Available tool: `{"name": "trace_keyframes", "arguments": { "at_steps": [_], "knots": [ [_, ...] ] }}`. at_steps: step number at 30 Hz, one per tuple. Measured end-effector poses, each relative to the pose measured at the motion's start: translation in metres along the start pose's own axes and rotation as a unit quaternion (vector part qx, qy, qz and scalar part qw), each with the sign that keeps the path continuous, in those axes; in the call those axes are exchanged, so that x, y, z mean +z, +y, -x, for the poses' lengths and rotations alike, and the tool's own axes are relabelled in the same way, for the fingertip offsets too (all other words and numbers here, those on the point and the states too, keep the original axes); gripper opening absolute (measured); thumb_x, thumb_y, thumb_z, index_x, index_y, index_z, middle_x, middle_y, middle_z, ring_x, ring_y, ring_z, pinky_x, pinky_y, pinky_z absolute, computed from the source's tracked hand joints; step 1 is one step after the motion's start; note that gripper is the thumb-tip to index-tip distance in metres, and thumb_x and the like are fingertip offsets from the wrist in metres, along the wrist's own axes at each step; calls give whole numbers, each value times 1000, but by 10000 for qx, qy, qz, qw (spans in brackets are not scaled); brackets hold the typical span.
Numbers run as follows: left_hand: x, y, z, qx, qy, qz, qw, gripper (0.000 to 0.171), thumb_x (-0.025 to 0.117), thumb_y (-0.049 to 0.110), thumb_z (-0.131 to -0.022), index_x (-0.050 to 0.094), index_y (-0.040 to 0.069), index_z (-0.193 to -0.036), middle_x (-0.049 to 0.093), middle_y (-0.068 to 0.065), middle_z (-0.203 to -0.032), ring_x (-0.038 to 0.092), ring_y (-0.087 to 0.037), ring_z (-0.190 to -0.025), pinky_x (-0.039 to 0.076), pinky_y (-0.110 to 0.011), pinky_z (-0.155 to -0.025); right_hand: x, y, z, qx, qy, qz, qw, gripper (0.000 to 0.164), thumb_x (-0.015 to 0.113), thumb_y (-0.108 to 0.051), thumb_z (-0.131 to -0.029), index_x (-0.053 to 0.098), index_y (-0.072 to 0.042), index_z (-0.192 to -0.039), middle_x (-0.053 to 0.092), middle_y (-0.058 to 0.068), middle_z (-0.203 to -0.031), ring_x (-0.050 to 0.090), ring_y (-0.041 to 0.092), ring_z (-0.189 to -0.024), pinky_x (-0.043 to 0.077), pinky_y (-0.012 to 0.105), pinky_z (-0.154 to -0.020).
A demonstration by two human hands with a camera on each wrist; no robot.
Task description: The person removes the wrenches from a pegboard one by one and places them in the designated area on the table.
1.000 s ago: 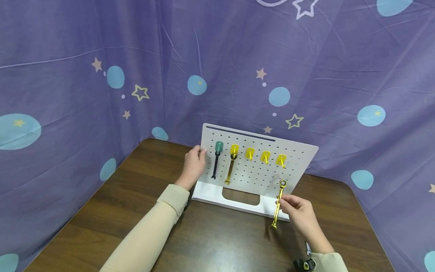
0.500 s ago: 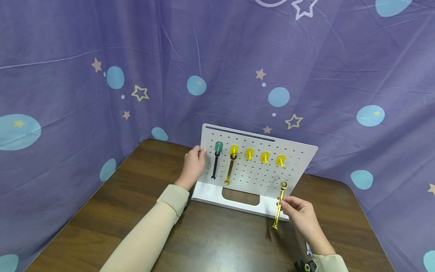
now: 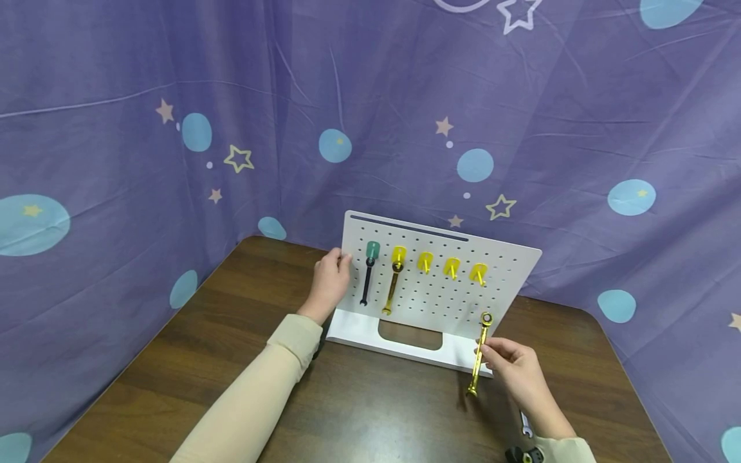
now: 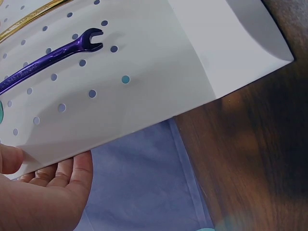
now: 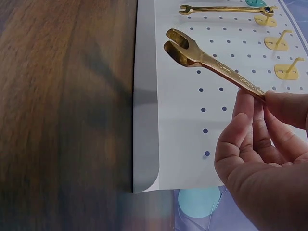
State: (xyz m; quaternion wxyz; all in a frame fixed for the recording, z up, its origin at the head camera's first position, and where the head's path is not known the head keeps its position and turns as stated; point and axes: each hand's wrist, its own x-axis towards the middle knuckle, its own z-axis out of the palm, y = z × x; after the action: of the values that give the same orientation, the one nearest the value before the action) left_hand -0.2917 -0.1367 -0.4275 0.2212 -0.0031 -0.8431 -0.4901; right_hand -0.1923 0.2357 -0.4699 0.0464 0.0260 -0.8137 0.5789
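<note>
- Purple cloth [image 3: 382,83] printed with stars and blue spots hangs behind a brown wooden table [image 3: 231,302].
- Only part of a silver wrench [image 3: 525,426] shows near the right sleeve [image 3: 563,449]; a dark object [image 3: 515,455] below is cut off, hard to make out.
- Left hand [image 3: 330,281] grips a white pegboard [image 3: 356,325] by its left edge, fingertips hidden behind.
- Right hand [image 3: 519,371] pinches a gold wrench [image 3: 476,368] before the pegboard's lower right corner, one end concealed in the right wrist view.

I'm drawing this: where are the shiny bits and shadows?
Head view: pale glare on the table; right wrist: a fuzzy shadow crosses the table onto the board, and the held wrench gleams; left wrist: the purple wrench shines, the table looks dark.
</note>
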Motion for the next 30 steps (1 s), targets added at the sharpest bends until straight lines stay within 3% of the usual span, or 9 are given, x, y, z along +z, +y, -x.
{"name": "trace_keyframes", "arguments": {
  "at_steps": [7, 14, 30],
  "knots": [
    [-1, 0, 0, -28, -52, 27, 10000, 21, 54, 15, -107, 62, -2, -98, 62, -16, -82, 57, -28, -74, 50, -43, -66, -5, 3, 0, -178, 45, 149, 9997, 18, 70, -4, -96, 72, 9, -108, 73, 16, -91, 67, 21, -74, 57, 32, -67],
    [-1, 1, 0, -36, -54, 27, 10000, 21, 54, 15, -107, 62, -3, -99, 63, -17, -84, 58, -28, -75, 50, -43, -67, -9, 4, 0, -231, 41, 94, 9997, 19, 70, -3, -97, 70, 12, -108, 73, 16, -91, 67, 15, -74, 56, 30, -66],
    [0, 1, 0, 18, -29, -3, 10000, 22, 54, 14, -107, 61, -3, -97, 62, -17, -82, 56, -28, -72, 48, -42, -64, -21, 9, 3, 227, 39, 83, 9997, 26, 70, -8, -98, 67, 13, -115, 73, 18, -98, 67, 15, -79, 57, 30, -72]
  ]
}}
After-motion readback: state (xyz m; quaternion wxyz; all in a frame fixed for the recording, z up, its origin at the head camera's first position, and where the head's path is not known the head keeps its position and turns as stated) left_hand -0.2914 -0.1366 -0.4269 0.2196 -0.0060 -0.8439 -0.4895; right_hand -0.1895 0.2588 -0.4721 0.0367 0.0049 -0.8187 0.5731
